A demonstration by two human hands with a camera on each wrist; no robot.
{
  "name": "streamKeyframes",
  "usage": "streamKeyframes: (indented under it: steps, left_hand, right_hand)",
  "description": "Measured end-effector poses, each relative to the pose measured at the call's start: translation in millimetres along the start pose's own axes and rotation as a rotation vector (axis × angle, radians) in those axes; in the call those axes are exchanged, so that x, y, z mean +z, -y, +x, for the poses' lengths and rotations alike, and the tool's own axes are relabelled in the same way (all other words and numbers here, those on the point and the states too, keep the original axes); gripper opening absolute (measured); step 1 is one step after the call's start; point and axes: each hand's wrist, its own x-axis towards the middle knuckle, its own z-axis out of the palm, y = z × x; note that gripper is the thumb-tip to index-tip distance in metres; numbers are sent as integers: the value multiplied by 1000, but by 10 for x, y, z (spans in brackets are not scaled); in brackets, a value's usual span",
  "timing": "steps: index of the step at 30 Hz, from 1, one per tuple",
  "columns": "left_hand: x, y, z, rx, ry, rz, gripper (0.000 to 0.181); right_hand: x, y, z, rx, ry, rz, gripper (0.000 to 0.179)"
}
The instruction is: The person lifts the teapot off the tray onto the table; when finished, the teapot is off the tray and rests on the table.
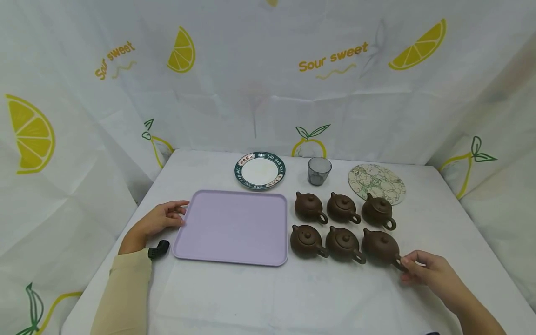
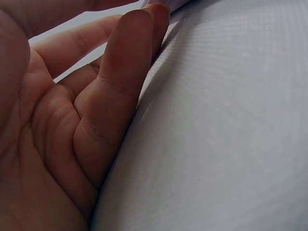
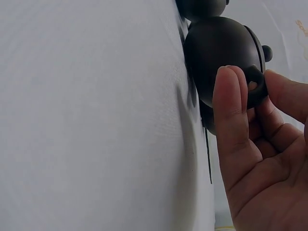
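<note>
Small brown teapots stand in two rows of three on the white tabletop. At the right end of the near row, my right hand (image 1: 433, 274) pinches the handle of a teapot (image 1: 380, 247) between thumb and fingers. The right wrist view shows that teapot (image 3: 221, 53) from low down, its looped handle between the thumb and fingertips (image 3: 227, 89). My left hand (image 1: 161, 218) lies at the left edge of a lilac tray (image 1: 234, 228), fingers loosely bent and fingertips right at the rim. In the left wrist view, the left hand (image 2: 96, 106) rests close along the white cloth.
Behind the tray sits a round plate with a green patterned rim (image 1: 259, 185). A grey see-through glass (image 1: 319, 171) stands right of it, then a round floral mat (image 1: 372, 179), partly overlapped by a far-row teapot (image 1: 378, 210). White lemon-print curtains (image 1: 251, 116) enclose the table.
</note>
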Motion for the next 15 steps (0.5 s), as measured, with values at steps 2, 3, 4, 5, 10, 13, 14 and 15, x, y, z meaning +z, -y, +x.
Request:
streamKeyframes:
  steps: [2,3,4,5,10,13,14,15]
  left_hand:
    - [-2,6,4,2,0,-3,70]
    - [-2,8,5,3,1,-6,70]
    - [0,8,6,6,0,-9,70]
    - [1,9,7,7,-2,-12,70]
    - [8,5,6,19,-10,-5,68]
    - [10,7,11,21,-11,4,68]
    - [13,5,13,17,-13,2,68]
    - [16,2,15,13,-16,2,69]
  right_hand:
    - [-6,-12,15,0,12,17,27]
    - [-10,-18,22,-1,19,28,27]
    - [-13,-27,28,-3,24,36,26]
    - [-17,-35,35,-6,28,48,26]
    - [-29,-82,53,-31,50,73,25]
    - [-42,-104,67,-52,64,88,25]
    - [-48,-111,74,-58,71,91,26]
    - [-54,-117,80,-62,74,92,26]
